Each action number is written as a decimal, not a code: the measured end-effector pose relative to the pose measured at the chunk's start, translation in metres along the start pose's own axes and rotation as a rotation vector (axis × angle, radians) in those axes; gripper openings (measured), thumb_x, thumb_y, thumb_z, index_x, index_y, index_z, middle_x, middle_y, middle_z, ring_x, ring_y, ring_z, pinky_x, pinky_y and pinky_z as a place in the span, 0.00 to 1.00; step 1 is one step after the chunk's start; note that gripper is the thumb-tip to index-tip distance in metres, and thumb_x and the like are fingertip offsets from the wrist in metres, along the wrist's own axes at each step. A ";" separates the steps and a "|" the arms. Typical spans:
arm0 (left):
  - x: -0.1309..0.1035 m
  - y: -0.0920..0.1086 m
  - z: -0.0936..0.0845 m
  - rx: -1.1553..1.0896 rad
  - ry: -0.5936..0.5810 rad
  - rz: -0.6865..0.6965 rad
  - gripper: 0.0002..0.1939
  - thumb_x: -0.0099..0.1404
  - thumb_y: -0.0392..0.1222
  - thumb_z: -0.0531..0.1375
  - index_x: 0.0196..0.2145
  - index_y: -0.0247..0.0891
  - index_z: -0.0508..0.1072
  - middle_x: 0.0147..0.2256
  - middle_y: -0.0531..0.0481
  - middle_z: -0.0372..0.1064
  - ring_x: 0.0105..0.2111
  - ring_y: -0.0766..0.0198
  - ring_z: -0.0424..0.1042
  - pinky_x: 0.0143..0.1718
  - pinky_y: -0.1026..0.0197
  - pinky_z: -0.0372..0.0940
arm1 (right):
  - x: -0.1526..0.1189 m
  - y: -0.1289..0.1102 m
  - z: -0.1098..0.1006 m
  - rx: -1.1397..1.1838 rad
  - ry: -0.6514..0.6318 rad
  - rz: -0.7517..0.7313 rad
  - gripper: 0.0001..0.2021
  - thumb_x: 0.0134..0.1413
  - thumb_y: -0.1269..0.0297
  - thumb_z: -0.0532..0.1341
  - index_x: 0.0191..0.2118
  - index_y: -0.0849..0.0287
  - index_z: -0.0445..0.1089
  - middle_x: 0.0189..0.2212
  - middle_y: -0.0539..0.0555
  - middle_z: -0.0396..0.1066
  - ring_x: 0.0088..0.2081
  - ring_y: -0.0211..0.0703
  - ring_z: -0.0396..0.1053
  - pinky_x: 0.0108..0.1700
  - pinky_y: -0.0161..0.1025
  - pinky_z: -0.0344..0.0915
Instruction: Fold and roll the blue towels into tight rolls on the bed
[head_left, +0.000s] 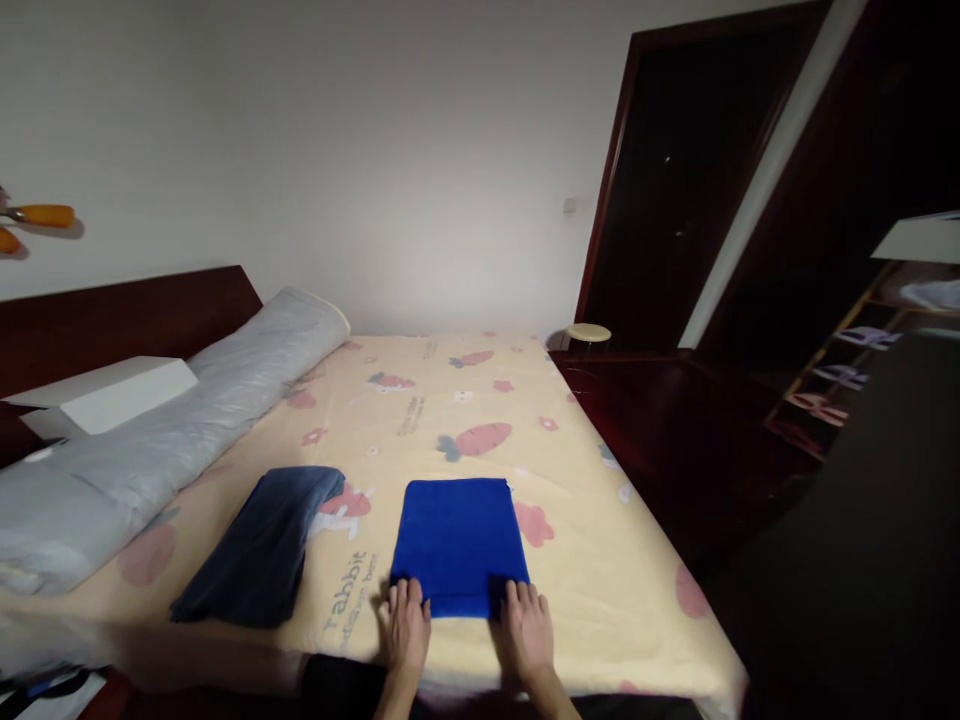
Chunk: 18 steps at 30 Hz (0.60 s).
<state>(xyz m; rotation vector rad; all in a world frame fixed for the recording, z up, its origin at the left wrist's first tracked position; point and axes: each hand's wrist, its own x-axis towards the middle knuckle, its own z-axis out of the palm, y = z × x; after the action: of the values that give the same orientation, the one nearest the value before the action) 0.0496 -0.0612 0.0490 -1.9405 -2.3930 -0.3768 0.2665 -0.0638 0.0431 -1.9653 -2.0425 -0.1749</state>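
Observation:
A bright blue towel [461, 540] lies flat in a near-square shape on the bed, close to its front edge. My left hand [409, 622] is at its near left corner, the fingers bent over the cloth. At the near right corner, my right hand [526, 628] has its fingers curled on the cloth in the same way. Both thumbs are tucked in low and partly hidden. To the left of the towel lies a folded pair of dark blue jeans [259, 548], apart from both hands.
The bed carries a cream sheet [592, 560] with carrot prints. A long grey bolster [180, 430] and a white box [135, 392] lie along the headboard [135, 300]. Beyond the bed stand a round stool [589, 333] and, at right, a shoe rack [840, 370].

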 end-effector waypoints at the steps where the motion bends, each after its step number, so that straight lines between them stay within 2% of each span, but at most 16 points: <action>1: -0.001 0.006 0.005 -0.030 -0.007 0.052 0.18 0.63 0.33 0.50 0.47 0.43 0.73 0.45 0.45 0.72 0.50 0.55 0.66 0.51 0.53 0.56 | 0.001 -0.006 0.001 0.021 -0.013 -0.021 0.19 0.56 0.80 0.50 0.48 0.62 0.71 0.41 0.59 0.74 0.45 0.51 0.68 0.50 0.46 0.57; 3: -0.003 0.017 0.017 -0.090 -0.024 0.125 0.21 0.61 0.30 0.50 0.47 0.44 0.73 0.46 0.47 0.73 0.51 0.57 0.67 0.53 0.56 0.56 | 0.003 -0.020 0.004 0.081 -0.028 -0.048 0.22 0.52 0.82 0.51 0.48 0.61 0.71 0.44 0.59 0.73 0.47 0.50 0.68 0.52 0.45 0.56; 6: -0.007 0.029 0.028 -0.130 -0.019 0.155 0.19 0.63 0.33 0.51 0.47 0.45 0.74 0.48 0.46 0.73 0.54 0.56 0.66 0.56 0.55 0.57 | 0.002 -0.045 0.005 0.193 -0.022 -0.089 0.15 0.55 0.77 0.54 0.43 0.59 0.73 0.42 0.58 0.73 0.46 0.51 0.68 0.50 0.45 0.58; 8: -0.010 0.032 0.030 -0.134 -0.022 0.163 0.18 0.65 0.35 0.51 0.48 0.45 0.74 0.50 0.46 0.73 0.55 0.56 0.66 0.56 0.54 0.57 | -0.002 -0.059 0.005 0.263 -0.015 -0.144 0.12 0.58 0.74 0.54 0.40 0.57 0.74 0.40 0.56 0.73 0.43 0.50 0.68 0.48 0.45 0.59; 10: -0.012 0.030 0.026 -0.142 -0.044 0.179 0.19 0.66 0.35 0.49 0.48 0.46 0.74 0.51 0.46 0.72 0.55 0.57 0.66 0.55 0.55 0.58 | -0.007 -0.066 0.006 0.314 -0.007 -0.179 0.14 0.59 0.74 0.53 0.43 0.54 0.73 0.41 0.54 0.73 0.43 0.48 0.68 0.48 0.44 0.59; 14: -0.013 0.017 0.009 -0.156 -0.004 0.176 0.18 0.69 0.37 0.48 0.47 0.46 0.75 0.48 0.47 0.73 0.51 0.58 0.67 0.52 0.55 0.59 | -0.017 -0.056 0.006 0.341 0.009 -0.154 0.18 0.61 0.73 0.53 0.53 0.52 0.70 0.48 0.54 0.73 0.48 0.48 0.67 0.52 0.47 0.57; 18: -0.013 -0.007 0.001 -0.130 0.110 0.082 0.16 0.68 0.37 0.50 0.43 0.45 0.77 0.44 0.47 0.73 0.47 0.57 0.68 0.50 0.52 0.59 | -0.022 -0.027 0.008 0.283 0.017 -0.071 0.18 0.63 0.69 0.51 0.54 0.52 0.69 0.51 0.55 0.72 0.51 0.50 0.66 0.54 0.50 0.56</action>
<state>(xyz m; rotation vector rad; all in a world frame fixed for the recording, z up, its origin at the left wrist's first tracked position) 0.0457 -0.0744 0.0451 -2.0042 -2.2664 -0.6318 0.2386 -0.0838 0.0319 -1.7161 -2.0019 0.0789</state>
